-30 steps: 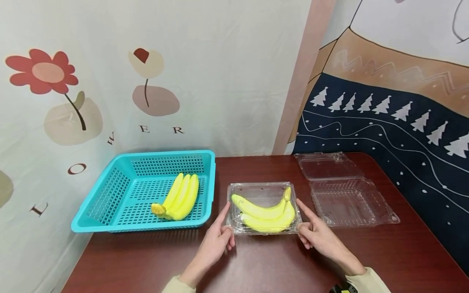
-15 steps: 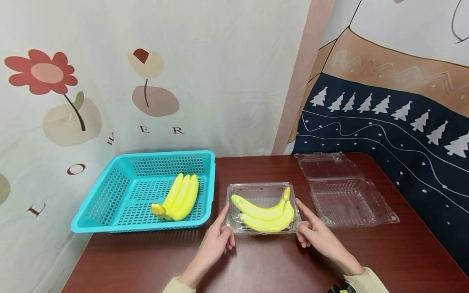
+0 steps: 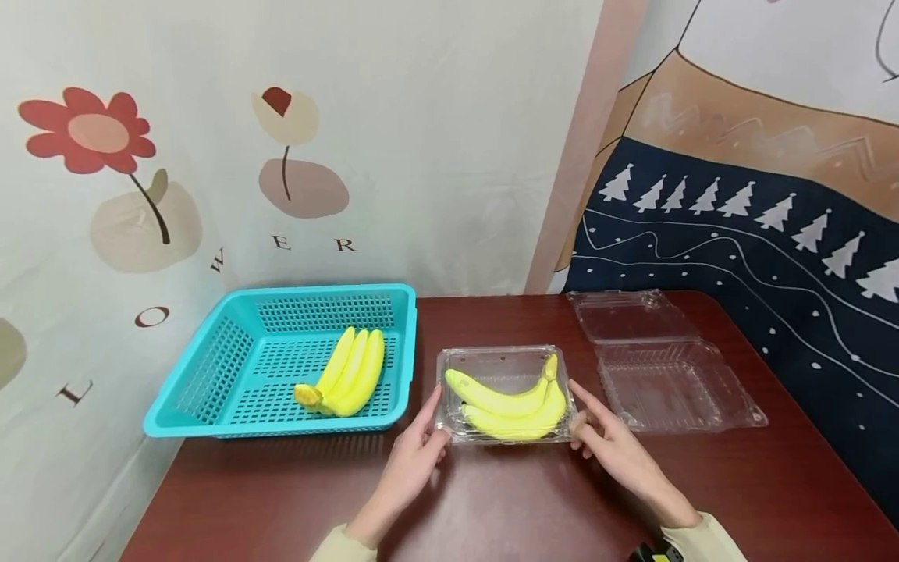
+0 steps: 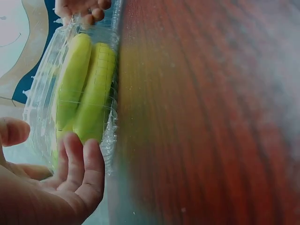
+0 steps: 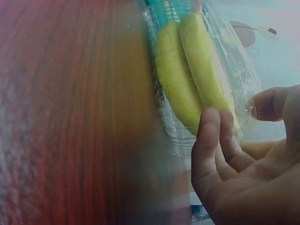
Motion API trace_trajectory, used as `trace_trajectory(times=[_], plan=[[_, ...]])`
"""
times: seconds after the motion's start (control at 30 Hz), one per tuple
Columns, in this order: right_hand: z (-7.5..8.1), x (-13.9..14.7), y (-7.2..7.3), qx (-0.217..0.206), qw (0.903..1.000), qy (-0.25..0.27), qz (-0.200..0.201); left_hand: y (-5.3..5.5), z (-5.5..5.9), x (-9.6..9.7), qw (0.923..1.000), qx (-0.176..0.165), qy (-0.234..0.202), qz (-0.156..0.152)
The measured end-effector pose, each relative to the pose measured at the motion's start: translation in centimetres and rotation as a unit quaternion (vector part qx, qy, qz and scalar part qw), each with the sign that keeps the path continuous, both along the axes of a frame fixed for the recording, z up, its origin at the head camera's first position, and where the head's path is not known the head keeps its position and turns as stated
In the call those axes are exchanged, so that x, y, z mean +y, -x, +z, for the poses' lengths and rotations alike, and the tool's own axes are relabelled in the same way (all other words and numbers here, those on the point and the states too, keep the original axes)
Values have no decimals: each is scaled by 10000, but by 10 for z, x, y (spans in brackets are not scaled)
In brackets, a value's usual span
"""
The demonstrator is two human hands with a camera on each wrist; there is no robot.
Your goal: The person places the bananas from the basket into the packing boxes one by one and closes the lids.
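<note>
A clear plastic clamshell box (image 3: 500, 359), its lid down, lies at mid-table with a bunch of yellow bananas (image 3: 516, 407) inside, stem toward the upper right. My left hand (image 3: 414, 459) grips its left end, thumb at the near corner and index finger along the side. At the opposite end my right hand (image 3: 621, 457) holds the box in a mirrored way. In the left wrist view, the left fingertips (image 4: 92, 149) are at the box's end wall, thumb higher up by the lid. The right wrist view shows the right fingertips (image 5: 210, 117) against the other end.
To the left stands a turquoise slotted basket (image 3: 274, 425) with another banana bunch (image 3: 349, 373) in it. An empty clamshell box (image 3: 663, 386) lies unfolded at the right. Behind the dark red table (image 3: 506, 503) hangs a printed cloth (image 3: 449, 156).
Both hands stay at the box's ends. The right hand's lower fingers have shifted closer to the box's side. The whole head view has moved slightly; the basket and empty box keep their places.
</note>
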State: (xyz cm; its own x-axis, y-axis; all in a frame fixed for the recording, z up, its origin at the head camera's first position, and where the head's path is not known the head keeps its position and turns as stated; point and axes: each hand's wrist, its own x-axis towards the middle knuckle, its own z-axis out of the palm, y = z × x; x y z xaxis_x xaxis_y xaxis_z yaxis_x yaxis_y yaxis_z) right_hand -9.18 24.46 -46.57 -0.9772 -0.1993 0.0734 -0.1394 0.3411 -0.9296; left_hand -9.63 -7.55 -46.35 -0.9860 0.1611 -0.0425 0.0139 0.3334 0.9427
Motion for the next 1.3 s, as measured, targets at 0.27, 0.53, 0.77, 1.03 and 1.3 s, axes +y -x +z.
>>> trace_trajectory(times=[0.27,0.53,0.77,1.03,1.3], plan=[[3,0,-5,-14,9969,-615,-496,-9,2,2,9985,418,328,145],[0,0,-10,-101,9976,-630,-281,-18,9,3,9996,215,177,-22],[-1,0,-8,-33,9975,-684,-171,-18,8,7,9998,87,96,-117],[4,-3,2,91,9970,-766,-21,-13,8,12,9998,148,62,-145],[9,-7,13,-200,9963,-821,-173,-3,6,19,9999,131,28,-104]])
